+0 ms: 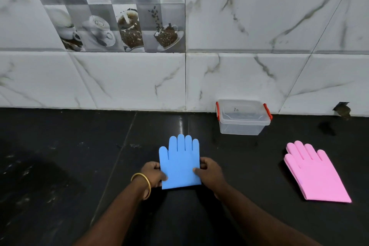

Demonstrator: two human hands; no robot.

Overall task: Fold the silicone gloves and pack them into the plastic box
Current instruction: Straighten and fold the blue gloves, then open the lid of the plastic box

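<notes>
Nearest the camera, two bare forearms reach forward over the black worktop (60,166), the left one wearing a gold bangle (142,184) at the wrist. The left hand (152,172) pinches the left edge of the blue glove (179,164), its thumb lying on top of the sheet and the other fingers tucked beneath it. The right hand (210,172) pinches the right edge the same way, thumb on top near the cuff, curled fingers gripping the side. The blue glove lies flat between the two hands, cuff toward the person and its five digits pointing away to the wall; whether it is one glove or a stacked pair cannot be told.

Off to the right, well apart from the hands, the pink gloves (315,171) lie flat on the worktop (layered edges along the left side suggest more than one sheet), digits angled up and left.

Farther back, against the wall, stands the clear plastic box (242,124) with red clips at both ends. Its lid appears to be on, and nothing can be made out inside it.

Behind it rise white marble-look wall tiles (259,16), with a panel of coffee-cup picture tiles (119,16) at upper left; a dark chipped spot (342,109) at the wall's foot on the right is too unclear to identify
</notes>
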